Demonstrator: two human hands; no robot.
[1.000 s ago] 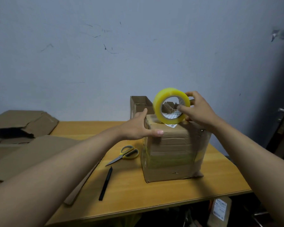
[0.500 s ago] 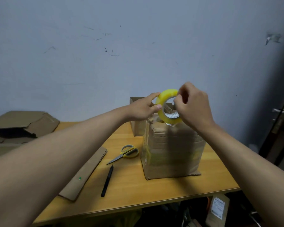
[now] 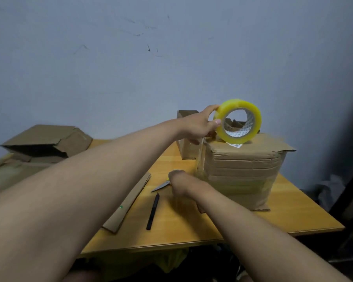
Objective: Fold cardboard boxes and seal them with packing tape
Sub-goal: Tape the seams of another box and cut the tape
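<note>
Near the bench [image 3: 192, 233] front edge a black pen [image 3: 152, 211] and a cardboard strip [image 3: 128, 202] are lying with long axes running front to back; the right hand [image 3: 178, 183], blurred, grasp undeterminable, is covering the scissors [image 3: 161, 185] handles. Beyond, the taped box [image 3: 240, 174] is sitting toward the right edge. On its top, the left hand [image 3: 200, 127] is gripping the yellow tape roll [image 3: 238, 121], upright on its rim, hole facing the camera; a small open box [image 3: 184, 135] is standing behind.

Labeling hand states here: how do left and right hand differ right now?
The left hand is raised at the top of the taped box, gripping the yellow tape roll; the right hand is low by the table, over the scissors.
The left hand is sharp, thumb visibly on the roll's rim; the right hand is motion-blurred, so its grip cannot be told.
Both are bare and reach forward.
</note>
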